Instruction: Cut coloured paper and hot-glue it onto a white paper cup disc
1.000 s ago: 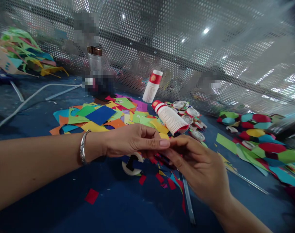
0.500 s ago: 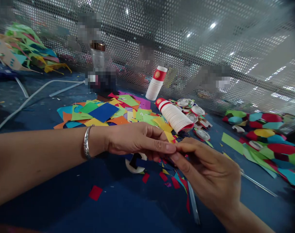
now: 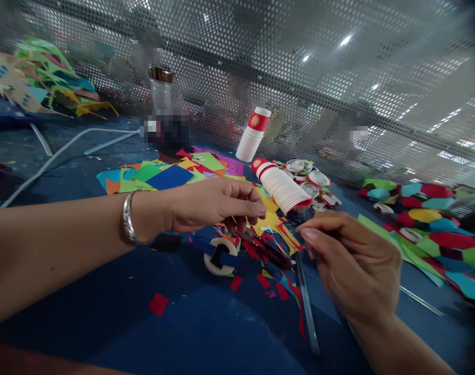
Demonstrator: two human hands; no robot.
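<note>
My left hand (image 3: 214, 205), with a silver bangle (image 3: 128, 219) at the wrist, is over the paper scraps, its fingers curled and the thumb pressed to them. Whatever it may hold is hidden. To its right, my right hand (image 3: 354, 265) is closed in a pinch; anything between the fingertips is too small to make out. The hands are apart. Below them on the table lie a dark red pair of scissors (image 3: 271, 251) and a white tape roll (image 3: 209, 264). A yellow paper piece (image 3: 269, 211) shows between the hands.
Coloured paper sheets (image 3: 171, 177) cover the table's middle. Behind are a standing cup stack (image 3: 250, 143), a lying cup stack (image 3: 286, 190) and round lids (image 3: 319, 178). A clear strip (image 3: 308, 312) lies in front; patchwork paper pieces (image 3: 452, 242) are at right. A bottle (image 3: 161, 96) stands by the perforated screen.
My hands have come apart from a shared pinch: the left moved slightly left, the right moved right. The scissors and tape roll now show more between them.
</note>
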